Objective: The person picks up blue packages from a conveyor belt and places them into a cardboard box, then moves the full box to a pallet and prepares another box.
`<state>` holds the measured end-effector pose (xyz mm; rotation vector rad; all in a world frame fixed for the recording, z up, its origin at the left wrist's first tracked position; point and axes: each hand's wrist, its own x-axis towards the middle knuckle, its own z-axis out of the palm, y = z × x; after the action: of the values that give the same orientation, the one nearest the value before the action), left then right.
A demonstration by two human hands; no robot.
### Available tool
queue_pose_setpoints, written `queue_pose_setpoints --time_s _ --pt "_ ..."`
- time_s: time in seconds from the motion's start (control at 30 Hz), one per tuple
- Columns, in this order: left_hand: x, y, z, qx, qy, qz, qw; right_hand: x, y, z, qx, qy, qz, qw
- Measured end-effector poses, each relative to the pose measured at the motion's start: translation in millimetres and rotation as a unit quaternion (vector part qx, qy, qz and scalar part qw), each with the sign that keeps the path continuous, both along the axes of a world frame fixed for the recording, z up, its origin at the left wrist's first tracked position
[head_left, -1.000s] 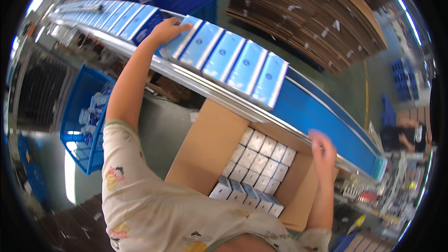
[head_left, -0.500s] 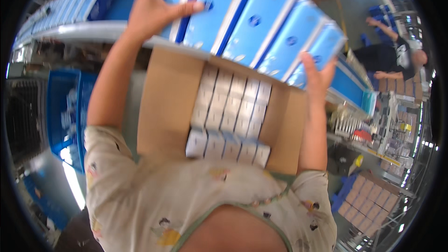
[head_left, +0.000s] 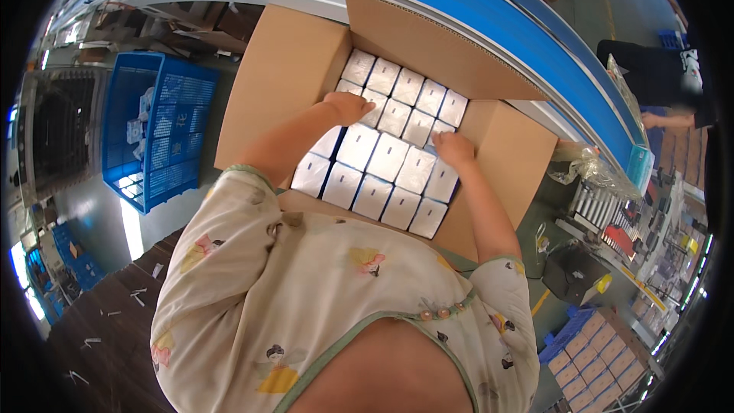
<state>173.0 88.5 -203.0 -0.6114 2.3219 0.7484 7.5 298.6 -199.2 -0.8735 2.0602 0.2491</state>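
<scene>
A brown cardboard carton (head_left: 283,84) stands before me with its flaps spread. Inside are rows of white-ended, blue-edged tissue packs (head_left: 388,157). My left hand (head_left: 348,108) is at the left side of these rows, its fingers closed together against the packs. Opposite it, my right hand (head_left: 454,148) bears on the packs at the right side with bent fingers. Both hands are inside the carton's opening, and the undersides of their fingers are hidden. The near rows look brighter than the far ones.
A blue conveyor belt (head_left: 489,23) runs beyond the carton. To the left stands a blue crate (head_left: 176,126) with some packs in it. Stacked cartons (head_left: 600,356) sit at lower right. Another person (head_left: 650,76) is at the far right.
The row of blue tissue packs held between my hands above the carton's far edge is no longer there. Both hands have come down and nearer, into the carton. More of the belt shows.
</scene>
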Motion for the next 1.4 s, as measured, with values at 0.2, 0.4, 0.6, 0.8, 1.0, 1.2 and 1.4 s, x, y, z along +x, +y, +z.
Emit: queue_pose_setpoints --time_s 0.2,0.4,0.6,0.8,1.0,1.2,1.4 --pt "13.0 12.4 5.0 0.087 -0.112 -0.101 0.985 22.2 12.5 -36.8 -0.119 -0.319 -0.058 0.938" --pt "32.9 -120.0 145.8 0.216 0.321 0.110 0.916 21.2 11.9 -25.9 -0.117 -0.253 -0.071 0.958" --pt "82.5 -326.0 182.1 -0.365 0.403 0.402 0.737 21.0 11.1 -10.1 -0.211 -0.129 -0.043 0.968" --pt "106.5 -382.9 142.5 -0.489 0.400 0.348 0.692 35.5 -8.7 68.6 -0.304 -0.033 -0.140 0.942" --pt "114.8 -432.3 163.8 -0.517 0.403 0.347 0.671 32.7 -20.7 107.0 -0.363 -0.031 -0.224 0.904" --pt "112.4 -476.5 173.7 -0.434 0.197 0.437 0.763 48.5 -90.5 163.1 -0.445 0.042 -0.168 0.878" --pt "58.9 -410.5 185.1 -0.250 0.245 0.332 0.876 5.0 -138.3 175.2 -0.606 0.101 -0.143 0.775"
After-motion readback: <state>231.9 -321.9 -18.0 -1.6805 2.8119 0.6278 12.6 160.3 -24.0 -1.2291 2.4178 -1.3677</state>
